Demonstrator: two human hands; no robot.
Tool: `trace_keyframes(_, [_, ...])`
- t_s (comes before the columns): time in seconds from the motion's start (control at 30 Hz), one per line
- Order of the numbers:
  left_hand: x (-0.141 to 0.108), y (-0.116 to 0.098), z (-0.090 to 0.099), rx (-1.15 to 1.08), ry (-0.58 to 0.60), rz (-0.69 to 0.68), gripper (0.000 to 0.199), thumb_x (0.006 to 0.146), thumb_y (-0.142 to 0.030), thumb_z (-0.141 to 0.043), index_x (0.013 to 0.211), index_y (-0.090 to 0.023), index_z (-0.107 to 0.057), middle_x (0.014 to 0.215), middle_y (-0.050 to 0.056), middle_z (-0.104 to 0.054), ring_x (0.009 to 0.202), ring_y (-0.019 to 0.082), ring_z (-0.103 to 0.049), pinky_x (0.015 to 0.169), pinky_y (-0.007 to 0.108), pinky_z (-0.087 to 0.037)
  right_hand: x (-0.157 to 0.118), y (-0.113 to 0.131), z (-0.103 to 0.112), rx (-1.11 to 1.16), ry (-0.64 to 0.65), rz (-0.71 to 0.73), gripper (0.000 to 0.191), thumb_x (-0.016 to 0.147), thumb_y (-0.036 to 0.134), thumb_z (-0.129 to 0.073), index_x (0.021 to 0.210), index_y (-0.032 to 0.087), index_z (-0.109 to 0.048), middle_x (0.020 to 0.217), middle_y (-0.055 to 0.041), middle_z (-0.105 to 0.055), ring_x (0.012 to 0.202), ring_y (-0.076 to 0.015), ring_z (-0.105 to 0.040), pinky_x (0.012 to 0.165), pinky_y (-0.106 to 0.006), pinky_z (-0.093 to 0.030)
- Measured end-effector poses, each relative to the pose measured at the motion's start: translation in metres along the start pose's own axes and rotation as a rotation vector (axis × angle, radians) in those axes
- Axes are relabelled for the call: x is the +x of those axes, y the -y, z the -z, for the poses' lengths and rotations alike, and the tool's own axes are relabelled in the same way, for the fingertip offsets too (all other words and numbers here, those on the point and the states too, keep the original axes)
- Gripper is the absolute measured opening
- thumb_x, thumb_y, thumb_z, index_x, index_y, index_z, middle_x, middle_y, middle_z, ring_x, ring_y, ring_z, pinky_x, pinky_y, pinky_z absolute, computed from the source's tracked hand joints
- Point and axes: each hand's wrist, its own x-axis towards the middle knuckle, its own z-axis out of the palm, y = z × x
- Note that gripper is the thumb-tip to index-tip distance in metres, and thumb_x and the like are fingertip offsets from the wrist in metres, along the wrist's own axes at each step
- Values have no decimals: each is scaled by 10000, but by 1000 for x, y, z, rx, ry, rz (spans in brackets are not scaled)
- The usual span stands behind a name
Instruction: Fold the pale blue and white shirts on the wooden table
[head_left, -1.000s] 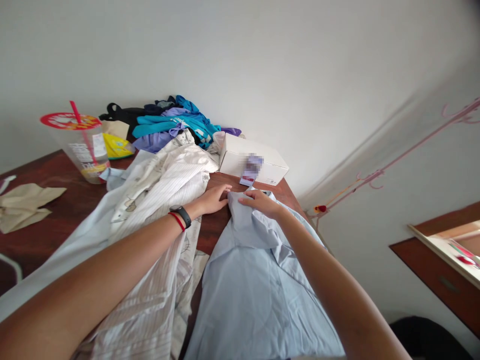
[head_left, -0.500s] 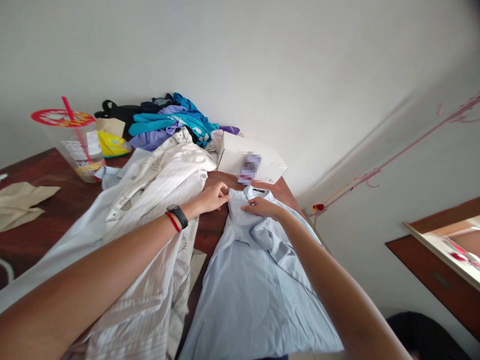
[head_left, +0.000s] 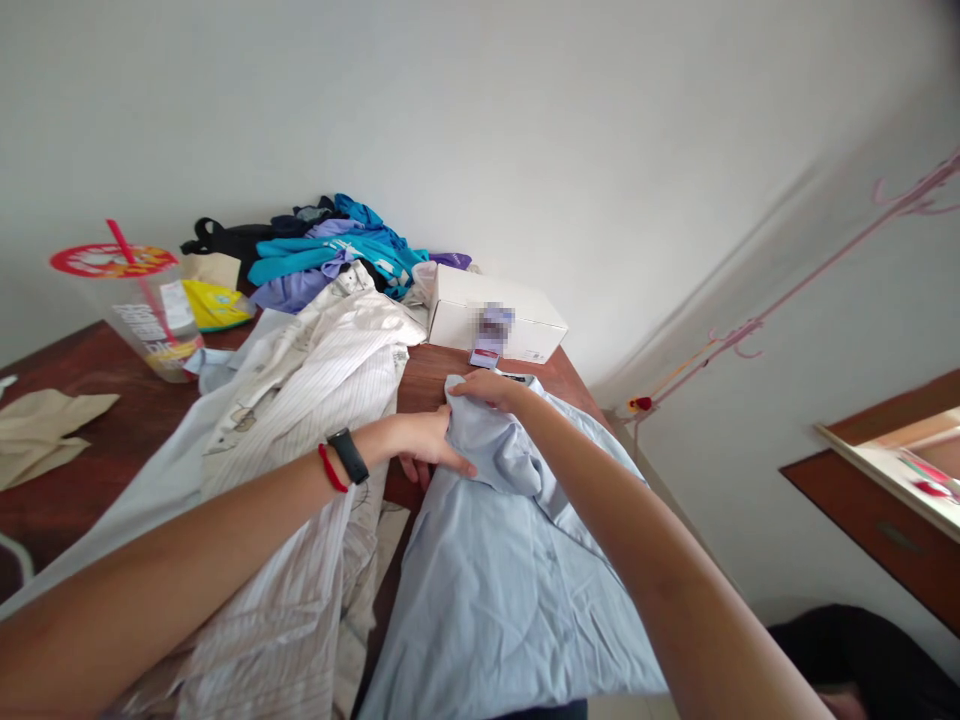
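Lying under right fingers, light-blue shirt

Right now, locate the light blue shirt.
In the head view, the light blue shirt lies right of the striped garment, on the near side of the white box.

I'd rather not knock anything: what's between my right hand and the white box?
Between your right hand and the box, the head view shows a small purple item, partly pixelated, and brown tabletop.
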Motion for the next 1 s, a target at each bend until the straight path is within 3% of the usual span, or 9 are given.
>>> trace_keyframes(0.1, [-12,10,-10,144,-59,8,1248,676,-387,-835,1573,-176,7,1275,267,-628,579,249,-716,445,293,-533,1,-5,-6,92,2,21,262,785,367,-797,724,197,-607,674,-16,-646,547,-143,-569,517,-265,-457])
trace_keyframes(0.2, [-24,29,-22,234,-152,-52,1076,762,-265,-702,1568,-186,6,1079,150,-719,541,214,-695,439,256,-494,2,-11,-12,164,6,67,168,851,333,-715,815,197,-625,771,-35,-696,628,-154,-632,587,-269,-524])
trace_keyframes(0.3, [-36,46,-34,389,-317,-151,839,804,-190,-569,1542,-179,-171,950,89,-727,686,244,-725,536,274,-510,5,-17,-17,157,-38,105,145,858,292,-688,795,190,-607,672,-2,-643,557,-130,-573,529,-241,-479])
trace_keyframes(0.4, [-49,51,-47,669,-432,-138,630,833,-171,-513,1450,-202,-389,923,97,-727,832,298,-731,661,338,-523,12,-22,-20,105,-139,143,152,848,290,-701,805,198,-588,550,64,-507,450,-95,-422,444,-220,-346])
trace_keyframes(0.5, [-58,48,-58,813,-411,-104,520,866,-147,-458,1381,-219,-471,907,99,-733,833,303,-732,679,352,-516,20,-24,-25,33,-241,194,130,856,284,-691,883,201,-594,592,67,-510,487,-94,-422,470,-216,-317])
trace_keyframes(0.63, [-64,46,-62,851,-377,-99,498,865,-153,-448,1359,-215,-469,904,101,-730,817,296,-725,676,341,-504,28,-24,-25,-99,-324,283,153,846,233,-691,956,187,-595,809,-1,-642,708,-140,-574,634,-238,-421])
trace_keyframes(0.83, [-70,41,-47,651,-274,-75,504,761,-372,-635,1202,-230,-435,872,42,-713,772,291,-696,598,316,-443,28,-28,-15,-279,-368,407,230,862,173,-661,1076,200,-584,1082,-65,-687,933,-198,-617,864,-322,-441])
trace_keyframes(1.0, [-76,43,-45,565,-173,-148,335,775,-283,-604,1079,-260,-466,813,-24,-690,748,228,-662,613,294,-387,26,-34,-15,-333,-357,450,215,896,212,-642,1103,202,-583,1142,-68,-693,962,-200,-623,894,-329,-440])
